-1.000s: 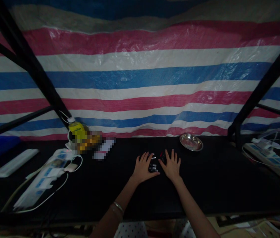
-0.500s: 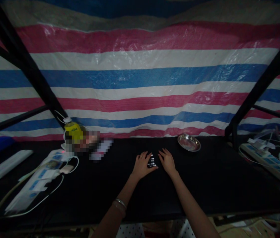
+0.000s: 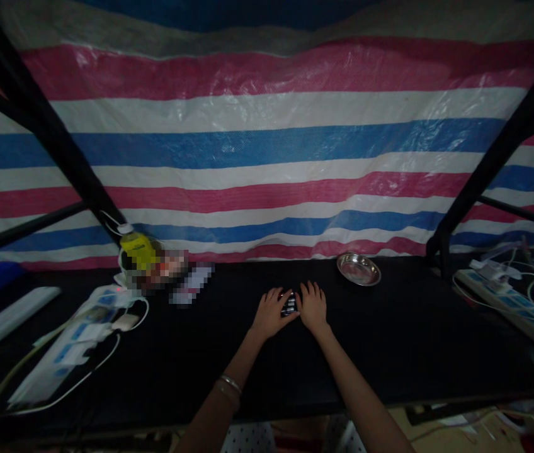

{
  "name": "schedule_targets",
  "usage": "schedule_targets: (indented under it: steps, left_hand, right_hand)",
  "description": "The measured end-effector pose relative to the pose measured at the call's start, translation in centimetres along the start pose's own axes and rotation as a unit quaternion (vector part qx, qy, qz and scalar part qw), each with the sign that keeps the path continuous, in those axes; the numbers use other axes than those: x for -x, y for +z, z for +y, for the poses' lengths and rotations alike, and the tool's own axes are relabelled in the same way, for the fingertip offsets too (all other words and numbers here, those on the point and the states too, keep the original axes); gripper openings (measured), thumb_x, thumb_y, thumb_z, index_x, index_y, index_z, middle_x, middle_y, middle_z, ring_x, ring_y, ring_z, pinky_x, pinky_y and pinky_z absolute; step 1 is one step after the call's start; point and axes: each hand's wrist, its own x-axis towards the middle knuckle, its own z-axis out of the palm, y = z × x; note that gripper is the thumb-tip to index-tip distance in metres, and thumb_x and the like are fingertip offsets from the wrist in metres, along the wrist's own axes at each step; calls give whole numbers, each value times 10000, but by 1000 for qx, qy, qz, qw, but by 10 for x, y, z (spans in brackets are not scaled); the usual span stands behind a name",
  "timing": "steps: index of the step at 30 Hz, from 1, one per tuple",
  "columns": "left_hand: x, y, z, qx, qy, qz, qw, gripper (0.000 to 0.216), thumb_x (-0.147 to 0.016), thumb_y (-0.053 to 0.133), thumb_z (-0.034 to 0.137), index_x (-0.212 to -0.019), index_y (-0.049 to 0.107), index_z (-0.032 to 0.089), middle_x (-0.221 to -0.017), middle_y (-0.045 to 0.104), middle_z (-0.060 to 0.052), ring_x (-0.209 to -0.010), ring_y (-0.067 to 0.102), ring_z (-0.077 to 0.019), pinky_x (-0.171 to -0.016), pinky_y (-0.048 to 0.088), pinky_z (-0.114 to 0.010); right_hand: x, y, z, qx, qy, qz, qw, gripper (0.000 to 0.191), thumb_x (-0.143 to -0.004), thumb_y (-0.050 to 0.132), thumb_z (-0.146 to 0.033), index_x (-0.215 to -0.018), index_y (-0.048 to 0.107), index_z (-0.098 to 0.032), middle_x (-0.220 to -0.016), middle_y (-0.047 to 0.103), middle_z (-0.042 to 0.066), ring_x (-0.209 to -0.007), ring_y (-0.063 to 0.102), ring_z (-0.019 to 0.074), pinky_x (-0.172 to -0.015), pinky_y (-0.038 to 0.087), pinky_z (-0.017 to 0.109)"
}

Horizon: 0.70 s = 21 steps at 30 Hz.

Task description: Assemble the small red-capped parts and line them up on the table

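Note:
Several small dark cylinders with shiny silver ends, which look like batteries [image 3: 288,306], lie in a row on the black tabletop [image 3: 390,340]. My left hand [image 3: 269,313] lies flat along their left side, fingers stretched forward and thumb pointing right along their near end. At their right side rests my right hand [image 3: 313,306], its fingers out flat and its thumb side against or very close to them. The batteries show only in the gap between both hands, partly covered by fingers.
A round metal dish [image 3: 358,269] stands at the back right. Left are a bottle of yellow liquid [image 3: 138,247], a blurred-out packet [image 3: 192,283], and a white power strip [image 3: 66,349] with cables. Another power strip [image 3: 512,302] lies far right. Black metal posts [image 3: 59,135] flank a striped sheet.
My right hand has moved left, closing the gap to the batteries and my left hand. My left hand stays nearly still. The view has shifted slightly.

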Motion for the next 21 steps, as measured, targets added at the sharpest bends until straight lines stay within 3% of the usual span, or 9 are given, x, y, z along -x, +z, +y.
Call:
schedule_targets:
  steps: [11, 21]
  left_hand:
    - [1, 1, 2, -2, -8, 7, 1000, 463, -917, 309, 482, -1295, 441, 250, -1284, 488, -87, -1195, 407, -239, -981, 326, -424]
    - [2, 2, 4, -12, -14, 21, 1000, 402, -931, 320, 400, -1264, 469, 229, -1256, 507, -85, -1171, 419, -231, -975, 331, -409]
  right_hand:
    - [2, 1, -4, -18, 13, 9, 1000, 470, -908, 327, -370, -1290, 476, -139, -1361, 441, 154, -1288, 324, 314, -1018, 242, 459]
    - [1, 7, -5, -38, 42, 36, 998, 476, -916, 297, -385, -1273, 488, -136, -1338, 465, 162, -1275, 347, 296, -1012, 241, 465]
